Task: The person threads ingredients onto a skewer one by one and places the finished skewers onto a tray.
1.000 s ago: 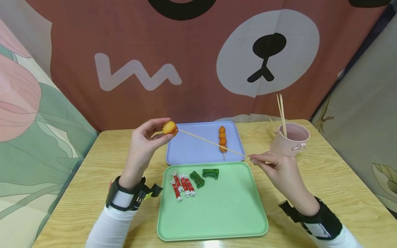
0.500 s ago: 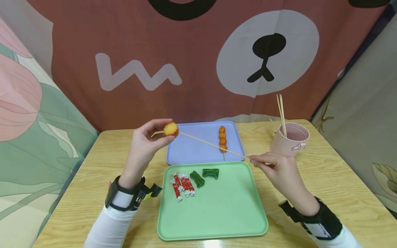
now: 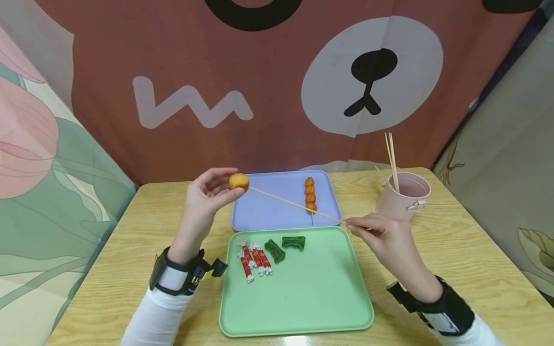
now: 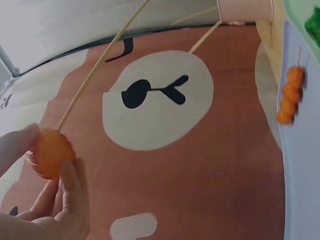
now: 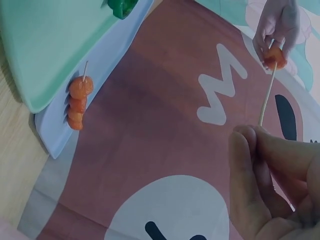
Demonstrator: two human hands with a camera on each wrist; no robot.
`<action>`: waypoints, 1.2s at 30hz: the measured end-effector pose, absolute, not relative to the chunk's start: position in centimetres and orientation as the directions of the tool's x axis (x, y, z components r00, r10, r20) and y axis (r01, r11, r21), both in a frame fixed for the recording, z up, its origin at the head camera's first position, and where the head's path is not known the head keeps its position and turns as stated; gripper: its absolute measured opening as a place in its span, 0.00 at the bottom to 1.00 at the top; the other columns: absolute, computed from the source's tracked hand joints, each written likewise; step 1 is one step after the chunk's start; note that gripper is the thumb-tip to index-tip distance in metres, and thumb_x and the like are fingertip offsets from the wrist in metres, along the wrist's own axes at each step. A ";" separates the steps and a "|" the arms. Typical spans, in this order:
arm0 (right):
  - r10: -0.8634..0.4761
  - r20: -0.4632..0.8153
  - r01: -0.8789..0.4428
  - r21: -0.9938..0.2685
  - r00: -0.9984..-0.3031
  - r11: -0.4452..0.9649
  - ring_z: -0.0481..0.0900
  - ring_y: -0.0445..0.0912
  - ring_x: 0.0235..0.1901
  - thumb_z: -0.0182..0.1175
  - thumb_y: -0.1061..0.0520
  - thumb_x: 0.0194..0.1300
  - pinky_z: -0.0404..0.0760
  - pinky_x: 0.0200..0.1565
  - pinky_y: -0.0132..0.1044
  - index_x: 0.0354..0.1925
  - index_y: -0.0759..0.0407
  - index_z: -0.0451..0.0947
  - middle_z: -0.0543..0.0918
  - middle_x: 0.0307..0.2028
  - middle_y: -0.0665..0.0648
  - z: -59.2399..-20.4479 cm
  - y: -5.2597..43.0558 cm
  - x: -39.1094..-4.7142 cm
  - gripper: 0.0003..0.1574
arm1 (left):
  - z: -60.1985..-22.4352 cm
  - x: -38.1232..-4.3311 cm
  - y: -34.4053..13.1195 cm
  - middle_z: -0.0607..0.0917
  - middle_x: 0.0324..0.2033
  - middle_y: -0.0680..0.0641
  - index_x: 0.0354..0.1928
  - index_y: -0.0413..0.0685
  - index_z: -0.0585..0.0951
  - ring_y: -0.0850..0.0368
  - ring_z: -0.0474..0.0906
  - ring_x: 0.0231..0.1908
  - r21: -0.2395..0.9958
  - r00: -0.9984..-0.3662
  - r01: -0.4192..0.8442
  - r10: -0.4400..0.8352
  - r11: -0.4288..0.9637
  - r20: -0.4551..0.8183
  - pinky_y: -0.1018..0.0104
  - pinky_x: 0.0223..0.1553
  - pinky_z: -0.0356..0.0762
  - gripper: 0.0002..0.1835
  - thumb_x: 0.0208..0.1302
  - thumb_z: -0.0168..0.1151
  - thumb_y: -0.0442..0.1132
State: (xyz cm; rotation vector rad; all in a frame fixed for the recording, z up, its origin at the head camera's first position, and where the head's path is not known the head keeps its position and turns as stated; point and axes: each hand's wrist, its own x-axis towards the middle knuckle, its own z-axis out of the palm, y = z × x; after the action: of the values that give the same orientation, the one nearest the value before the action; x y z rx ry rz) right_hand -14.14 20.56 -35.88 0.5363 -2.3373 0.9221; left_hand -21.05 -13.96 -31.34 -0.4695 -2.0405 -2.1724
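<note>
Between thumb and fingers, my left hand [image 3: 202, 202] pinches an orange-brown ball-shaped food piece [image 3: 239, 181], raised in front of the blue tray. My right hand [image 3: 387, 240] pinches the near end of a thin wooden skewer [image 3: 294, 203], which slants up leftward to that ball. In the left wrist view the skewer [image 4: 95, 70] meets the top of the ball [image 4: 51, 154]. From the right wrist view, its far tip [image 5: 274, 66] ends at the ball's side. A finished-looking stick of several orange balls [image 3: 310, 194] lies on the blue tray [image 3: 268, 211].
In front lies a green tray [image 3: 298, 302] bearing several red-wrapped sticks [image 3: 255, 258] with white ends and two dark green bone-shaped pieces [image 3: 293, 242]. A pink bucket [image 3: 396, 204] with several skewers [image 3: 391, 161] stands at the right. Behind the table hangs a bear-print cloth [image 3: 277, 96].
The ball in my left hand has turned slightly and sits a little lower in the head view. Both hands keep their grips, and the skewer stays at the ball.
</note>
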 end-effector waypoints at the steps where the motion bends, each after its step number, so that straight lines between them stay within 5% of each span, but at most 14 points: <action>1: -0.154 0.636 -0.550 -0.491 -0.756 0.675 0.78 0.32 0.24 0.70 0.72 0.46 0.75 0.26 0.18 0.34 0.58 0.87 0.86 0.26 0.50 -35.9 20.5 -14.1 0.15 | -31.4 -21.1 -13.9 0.84 0.45 0.47 0.52 0.38 0.78 0.54 0.81 0.43 0.952 -0.947 0.293 0.110 -0.091 0.302 0.69 0.46 0.81 0.23 0.52 0.71 0.31; 14: -0.141 0.665 -0.577 -0.500 -0.734 0.646 0.80 0.33 0.25 0.71 0.70 0.46 0.76 0.28 0.18 0.34 0.58 0.88 0.87 0.27 0.51 -35.9 19.7 -14.2 0.15 | -32.3 -21.2 -12.2 0.87 0.34 0.51 0.43 0.38 0.83 0.55 0.84 0.37 0.953 -0.960 0.268 0.042 -0.139 0.276 0.67 0.44 0.82 0.16 0.49 0.72 0.31; 24: -0.148 0.649 -0.557 -0.488 -0.746 0.672 0.82 0.35 0.26 0.72 0.68 0.47 0.78 0.30 0.18 0.35 0.57 0.88 0.86 0.27 0.48 -35.6 18.9 -14.7 0.14 | -32.7 -21.1 -10.8 0.85 0.39 0.49 0.36 0.42 0.82 0.54 0.82 0.39 0.971 -0.973 0.219 0.051 -0.100 0.225 0.67 0.42 0.81 0.13 0.48 0.74 0.35; 36: -0.147 0.623 -0.550 -0.524 -0.768 0.651 0.84 0.38 0.29 0.71 0.67 0.48 0.79 0.31 0.19 0.35 0.58 0.87 0.87 0.29 0.51 -35.4 18.2 -14.8 0.12 | -32.9 -20.9 -9.5 0.87 0.35 0.50 0.41 0.39 0.82 0.54 0.83 0.39 0.972 -0.974 0.190 0.094 -0.135 0.204 0.65 0.44 0.81 0.17 0.48 0.74 0.35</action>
State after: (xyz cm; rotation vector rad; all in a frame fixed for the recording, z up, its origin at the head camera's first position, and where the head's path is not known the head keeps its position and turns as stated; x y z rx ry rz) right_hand -14.84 18.25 -35.42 0.5410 -2.3284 0.9848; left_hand -20.91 -9.50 -32.87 -0.3335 -2.0226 -2.2950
